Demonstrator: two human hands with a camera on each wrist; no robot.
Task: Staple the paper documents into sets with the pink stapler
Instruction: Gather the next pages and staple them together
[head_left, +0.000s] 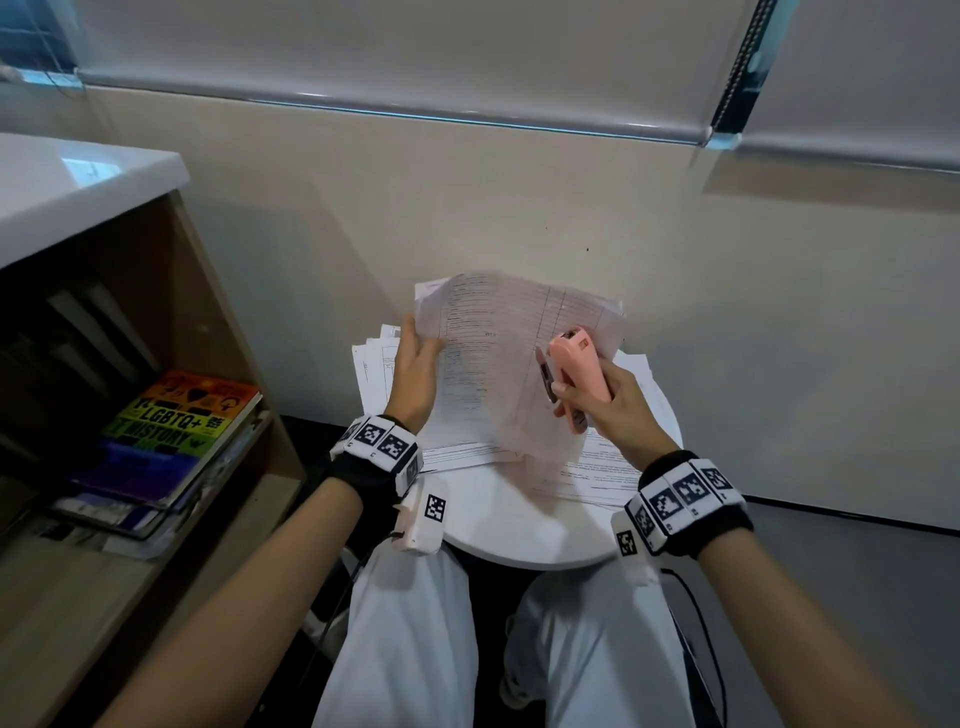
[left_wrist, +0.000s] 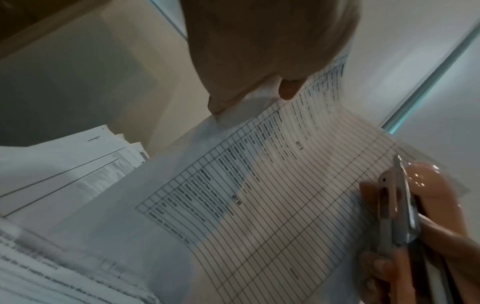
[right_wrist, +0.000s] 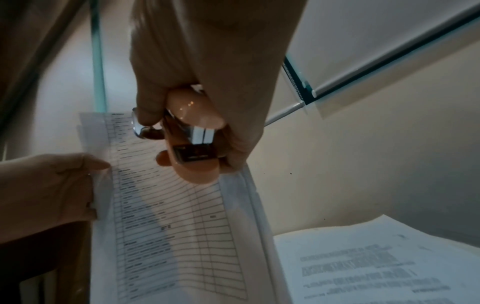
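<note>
A set of sheets printed with a ruled table (head_left: 493, 364) (left_wrist: 272, 185) (right_wrist: 166, 226) is lifted off the small round white table (head_left: 519, 530). My left hand (head_left: 415, 369) (left_wrist: 249, 90) (right_wrist: 52, 189) pinches its left edge, thumb on top. My right hand (head_left: 597, 400) (right_wrist: 197, 115) grips the pink stapler (head_left: 571, 374) (left_wrist: 415, 195) (right_wrist: 192, 152) over the right side of the sheets, nose pointing away. Whether the stapler's mouth is round the paper edge cannot be told.
More loose paper documents (head_left: 613, 462) (left_wrist: 64, 174) (right_wrist: 376, 263) lie spread on the table under the lifted set. A wooden shelf unit (head_left: 156, 364) with stacked books (head_left: 171, 441) stands close on the left. A beige wall (head_left: 519, 208) is just behind the table.
</note>
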